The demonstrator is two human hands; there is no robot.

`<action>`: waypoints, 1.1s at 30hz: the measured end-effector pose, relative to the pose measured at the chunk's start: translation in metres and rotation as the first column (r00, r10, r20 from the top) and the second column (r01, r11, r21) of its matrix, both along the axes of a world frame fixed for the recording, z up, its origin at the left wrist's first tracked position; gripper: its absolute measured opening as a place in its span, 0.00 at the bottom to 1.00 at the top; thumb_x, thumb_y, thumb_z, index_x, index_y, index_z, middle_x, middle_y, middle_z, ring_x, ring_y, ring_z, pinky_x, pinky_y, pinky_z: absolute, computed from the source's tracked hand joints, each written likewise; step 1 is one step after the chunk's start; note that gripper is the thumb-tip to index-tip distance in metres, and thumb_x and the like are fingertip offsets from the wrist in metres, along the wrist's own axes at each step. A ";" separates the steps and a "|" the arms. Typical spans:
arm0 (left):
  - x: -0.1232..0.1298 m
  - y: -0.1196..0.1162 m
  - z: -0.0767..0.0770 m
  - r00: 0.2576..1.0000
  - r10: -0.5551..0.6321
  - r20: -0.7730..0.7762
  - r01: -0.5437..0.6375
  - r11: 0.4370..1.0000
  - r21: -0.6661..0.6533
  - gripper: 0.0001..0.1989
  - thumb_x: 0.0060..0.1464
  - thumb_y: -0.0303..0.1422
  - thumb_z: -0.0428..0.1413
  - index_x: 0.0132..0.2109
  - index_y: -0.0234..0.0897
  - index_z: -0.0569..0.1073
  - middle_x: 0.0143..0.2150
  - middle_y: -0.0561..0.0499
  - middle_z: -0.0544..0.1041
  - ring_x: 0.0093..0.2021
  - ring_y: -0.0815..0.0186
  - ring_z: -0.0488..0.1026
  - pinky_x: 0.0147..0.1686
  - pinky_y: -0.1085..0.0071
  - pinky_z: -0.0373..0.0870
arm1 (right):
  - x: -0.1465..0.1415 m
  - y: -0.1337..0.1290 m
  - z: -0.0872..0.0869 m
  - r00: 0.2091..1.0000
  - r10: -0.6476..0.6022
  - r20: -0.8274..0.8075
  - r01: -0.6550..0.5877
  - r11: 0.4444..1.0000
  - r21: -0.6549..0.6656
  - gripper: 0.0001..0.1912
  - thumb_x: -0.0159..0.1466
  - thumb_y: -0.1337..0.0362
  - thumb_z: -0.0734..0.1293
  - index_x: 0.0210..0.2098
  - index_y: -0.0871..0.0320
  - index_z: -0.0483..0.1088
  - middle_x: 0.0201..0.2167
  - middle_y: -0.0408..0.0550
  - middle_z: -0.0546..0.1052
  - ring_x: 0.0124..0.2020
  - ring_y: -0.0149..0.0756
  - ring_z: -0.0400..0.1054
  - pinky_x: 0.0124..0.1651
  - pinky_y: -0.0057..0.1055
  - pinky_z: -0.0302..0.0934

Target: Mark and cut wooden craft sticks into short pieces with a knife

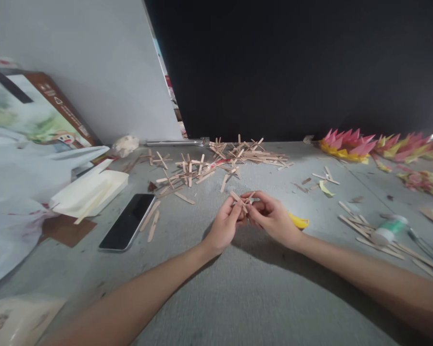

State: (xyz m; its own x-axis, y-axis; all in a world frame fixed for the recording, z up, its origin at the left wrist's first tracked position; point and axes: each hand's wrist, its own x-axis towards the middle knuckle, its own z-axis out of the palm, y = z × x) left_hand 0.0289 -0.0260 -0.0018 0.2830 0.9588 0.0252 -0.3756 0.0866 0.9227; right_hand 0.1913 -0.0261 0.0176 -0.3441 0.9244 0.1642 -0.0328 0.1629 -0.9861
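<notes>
Both my hands meet above the middle of the grey surface. Between thumb and fingers my left hand (223,223) pinches small wooden craft sticks (237,197) that cross each other. My right hand (274,218) closes on the same crossed sticks from the other side, its fingers curled. How the sticks are joined is too small to make out. Just beyond my hands lies a pile of craft sticks (198,168), several of them crossed in pairs. A yellow object (299,221) shows partly from behind my right hand.
Left of my hands are a phone (128,223), two loose sticks, a white paper tray (110,187) and a plastic bag (21,192). To the right lie a green-and-white roll or bottle (389,229), more sticks and pink-yellow folded-paper pieces (348,144). A black panel (292,67) stands behind.
</notes>
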 end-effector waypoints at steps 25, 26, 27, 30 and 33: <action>0.002 -0.001 0.003 0.998 -0.041 0.049 0.042 0.999 -0.019 0.22 0.62 0.52 0.63 0.45 0.36 0.71 0.25 0.62 0.56 0.24 0.73 0.48 0.24 0.75 0.47 | 0.005 -0.001 -0.001 0.996 -0.059 0.073 0.054 0.996 0.076 0.18 0.72 0.51 0.67 0.53 0.57 0.75 0.24 0.36 0.62 0.24 0.29 0.55 0.28 0.28 0.50; 0.002 -0.001 0.003 0.998 -0.040 0.047 0.041 0.999 -0.028 0.23 0.62 0.52 0.63 0.45 0.35 0.71 0.25 0.62 0.56 0.24 0.73 0.48 0.24 0.75 0.47 | 0.005 -0.001 -0.001 0.995 -0.055 0.081 0.048 0.995 0.083 0.18 0.73 0.51 0.67 0.54 0.57 0.75 0.24 0.37 0.62 0.25 0.30 0.56 0.28 0.28 0.51; 0.002 -0.002 0.002 0.998 -0.038 0.045 0.040 0.999 -0.037 0.23 0.62 0.52 0.63 0.46 0.35 0.72 0.25 0.62 0.56 0.24 0.73 0.48 0.24 0.75 0.48 | 0.005 -0.002 0.000 0.995 -0.049 0.084 0.042 0.995 0.089 0.19 0.73 0.51 0.67 0.54 0.56 0.75 0.25 0.37 0.63 0.26 0.30 0.57 0.29 0.28 0.52; 0.002 -0.002 0.000 0.998 -0.033 0.048 0.036 0.998 -0.054 0.24 0.61 0.52 0.63 0.48 0.34 0.73 0.25 0.61 0.57 0.24 0.74 0.49 0.24 0.75 0.48 | 0.005 -0.002 -0.002 0.997 -0.041 0.069 0.035 0.995 0.090 0.20 0.73 0.51 0.67 0.57 0.56 0.75 0.25 0.38 0.64 0.26 0.30 0.59 0.30 0.28 0.55; 0.003 -0.001 -0.003 0.998 -0.014 0.058 0.018 0.998 -0.064 0.25 0.60 0.52 0.64 0.48 0.33 0.73 0.25 0.62 0.55 0.24 0.74 0.47 0.24 0.75 0.46 | 0.004 -0.001 -0.005 0.997 -0.052 0.059 0.046 0.995 0.085 0.19 0.73 0.51 0.67 0.55 0.57 0.75 0.25 0.38 0.65 0.26 0.30 0.60 0.30 0.28 0.56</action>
State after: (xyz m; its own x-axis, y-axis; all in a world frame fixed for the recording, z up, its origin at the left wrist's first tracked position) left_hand 0.0322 -0.0267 -0.0047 0.2978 0.9544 -0.0197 -0.4259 0.1513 0.8920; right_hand 0.1957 -0.0269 0.0129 -0.3105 0.9243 0.2217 0.0375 0.2450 -0.9688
